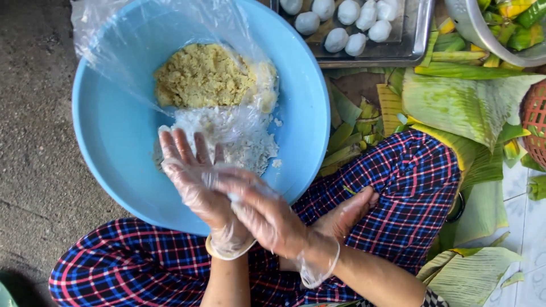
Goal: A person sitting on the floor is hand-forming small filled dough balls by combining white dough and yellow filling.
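Gloved hands pressed together over a blue basin of filling.

The left hand (196, 182) lies flat with fingers spread, palm up, over the near rim of the blue basin (114, 142); the right hand (259, 210) is cupped on top of it, fingers curled over the left palm (whether anything sits between the palms cannot be told). Both wear thin clear gloves. In the basin's middle, on a clear plastic sheet (114, 34), sit a yellow crumbly mound (202, 77) and, just nearer the hands, a white crumbly mound (239, 136), the two touching. Past the basin's far right edge a metal tray (409, 40) holds white balls (341, 25); green leaves (466, 96) lie on the floor to the right.
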